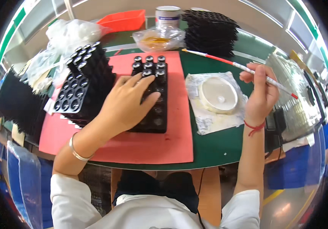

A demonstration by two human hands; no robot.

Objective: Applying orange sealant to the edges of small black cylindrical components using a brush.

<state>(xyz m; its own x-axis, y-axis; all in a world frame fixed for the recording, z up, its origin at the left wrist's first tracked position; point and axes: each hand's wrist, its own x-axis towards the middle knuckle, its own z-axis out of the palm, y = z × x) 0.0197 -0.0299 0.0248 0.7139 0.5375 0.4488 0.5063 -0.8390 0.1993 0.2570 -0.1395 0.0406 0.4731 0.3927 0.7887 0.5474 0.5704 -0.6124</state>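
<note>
My left hand [127, 101] lies over a black tray [162, 124], its fingers and thumb apart. The fingertips are at the nearest of several small shiny black round parts [149, 59] standing at the tray's far end. Part of the tray is hidden under the hand. Out to the right, my right hand [263, 86] is closed on a thin paintbrush [223, 60] with a red and white handle. The brush points left, its tip in the air beyond a round white dish [219, 95]. The dish holds something pale and sits on a stained paper sheet [206, 124].
A pink mat [179, 147] covers part of the green table. Stacked black trays [70, 91] with round parts stand left. More black trays [211, 32] are at the back, near a can [167, 17], a plastic bag [158, 40] and a red bin [124, 21]. Clear trays [291, 97] lie right.
</note>
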